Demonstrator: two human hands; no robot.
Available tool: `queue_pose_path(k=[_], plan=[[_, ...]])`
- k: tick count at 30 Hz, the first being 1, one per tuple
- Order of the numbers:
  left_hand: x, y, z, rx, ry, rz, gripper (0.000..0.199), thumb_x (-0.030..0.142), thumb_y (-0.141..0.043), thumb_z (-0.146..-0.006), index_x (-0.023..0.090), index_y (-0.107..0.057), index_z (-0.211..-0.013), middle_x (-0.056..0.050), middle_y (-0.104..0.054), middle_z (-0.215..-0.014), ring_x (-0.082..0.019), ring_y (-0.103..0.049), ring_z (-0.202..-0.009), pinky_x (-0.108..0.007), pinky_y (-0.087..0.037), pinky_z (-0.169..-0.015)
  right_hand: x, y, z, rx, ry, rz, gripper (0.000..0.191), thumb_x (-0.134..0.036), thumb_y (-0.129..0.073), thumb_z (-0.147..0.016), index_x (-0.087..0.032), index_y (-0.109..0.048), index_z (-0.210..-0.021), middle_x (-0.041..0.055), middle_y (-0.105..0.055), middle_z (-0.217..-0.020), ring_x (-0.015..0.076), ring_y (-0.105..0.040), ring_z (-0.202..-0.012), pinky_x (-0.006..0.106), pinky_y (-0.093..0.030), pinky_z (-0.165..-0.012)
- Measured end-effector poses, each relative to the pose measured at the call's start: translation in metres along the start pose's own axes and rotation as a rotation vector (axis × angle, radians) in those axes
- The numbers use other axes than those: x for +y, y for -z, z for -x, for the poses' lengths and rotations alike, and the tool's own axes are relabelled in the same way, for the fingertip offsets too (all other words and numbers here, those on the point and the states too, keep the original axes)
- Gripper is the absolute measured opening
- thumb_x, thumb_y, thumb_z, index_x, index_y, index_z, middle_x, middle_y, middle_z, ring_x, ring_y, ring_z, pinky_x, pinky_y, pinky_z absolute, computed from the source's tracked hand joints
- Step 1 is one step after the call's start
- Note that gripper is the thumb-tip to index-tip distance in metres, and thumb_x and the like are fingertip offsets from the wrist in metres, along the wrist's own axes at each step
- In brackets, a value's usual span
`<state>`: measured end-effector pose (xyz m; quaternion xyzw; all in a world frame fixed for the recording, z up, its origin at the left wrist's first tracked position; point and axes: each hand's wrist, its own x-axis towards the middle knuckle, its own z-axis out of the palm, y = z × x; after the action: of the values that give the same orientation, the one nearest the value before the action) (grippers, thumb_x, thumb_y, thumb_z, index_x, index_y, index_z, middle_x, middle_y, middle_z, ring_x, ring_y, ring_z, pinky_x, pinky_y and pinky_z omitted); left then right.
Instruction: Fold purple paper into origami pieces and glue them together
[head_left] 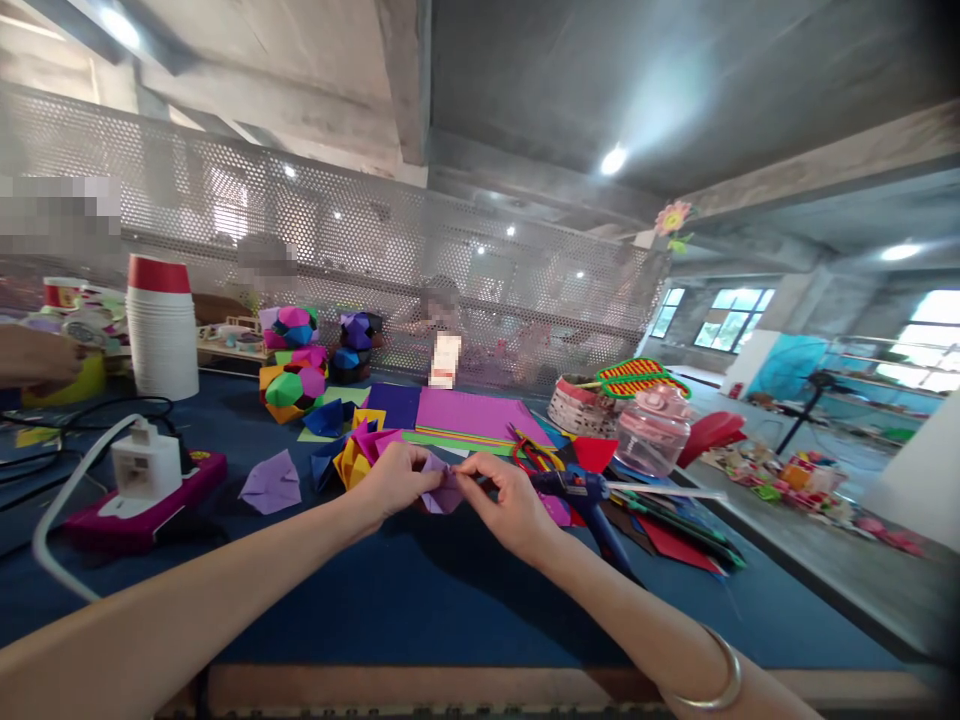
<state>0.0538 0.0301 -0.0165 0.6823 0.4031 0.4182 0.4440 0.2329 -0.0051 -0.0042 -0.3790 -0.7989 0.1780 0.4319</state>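
Between my two hands is a folded purple paper piece [442,492], held above the blue table. My left hand [397,480] is closed on its left side, thumb toward me. The fingertips of my right hand [504,500] pinch its right edge. Just behind my left hand lie yellow folded papers [354,464] and a magenta one [371,440]. Another purple folded piece [271,482] rests on the table to the left. A blue glue gun [574,487] with a clear glue stick lies beyond my right hand.
A power strip [150,505] with a white plug and cables occupies the left, near stacked paper cups [161,335]. Paper balls [295,385] and coloured sheets [472,412] lie behind. Scissors [536,455], a pink-lidded jar [654,435] and a basket [581,402] stand right. Another person's arm [34,357] reaches in.
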Motion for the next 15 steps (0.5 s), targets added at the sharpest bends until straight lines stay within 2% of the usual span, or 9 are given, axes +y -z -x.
queue_pose_path(k=[3,7,15], plan=[[-0.001,0.000,0.000,-0.005,-0.073,-0.068,0.011,0.023,-0.062,-0.067,0.013,-0.062,-0.061,0.001,-0.061,-0.056,-0.014,-0.058,-0.056,-0.022,-0.041,-0.050,0.003,0.001,-0.004,0.003,-0.084,-0.077,0.022,-0.035,-0.058,-0.086,-0.017,-0.063,-0.075,0.0022,-0.061,-0.073,0.0159,-0.056,-0.070,0.027,-0.045,-0.067],[0.000,0.000,0.000,-0.010,-0.162,-0.157,0.012,0.020,-0.058,-0.069,0.014,-0.068,-0.070,0.000,-0.065,-0.063,-0.016,-0.060,-0.062,-0.024,-0.045,-0.057,0.009,0.002,-0.008,-0.007,-0.192,-0.186,0.026,-0.038,-0.061,-0.082,-0.015,-0.061,-0.071,0.0004,-0.058,-0.066,0.0127,-0.052,-0.061,0.025,-0.044,-0.060],[0.004,-0.002,0.004,0.072,-0.245,-0.321,0.015,0.018,-0.056,-0.074,0.015,-0.070,-0.074,0.000,-0.066,-0.065,-0.015,-0.060,-0.062,-0.023,-0.042,-0.056,0.012,0.001,-0.009,-0.065,-0.276,-0.275,0.030,-0.044,-0.065,-0.079,-0.014,-0.062,-0.082,0.0024,-0.061,-0.074,0.0138,-0.057,-0.065,0.026,-0.049,-0.059]])
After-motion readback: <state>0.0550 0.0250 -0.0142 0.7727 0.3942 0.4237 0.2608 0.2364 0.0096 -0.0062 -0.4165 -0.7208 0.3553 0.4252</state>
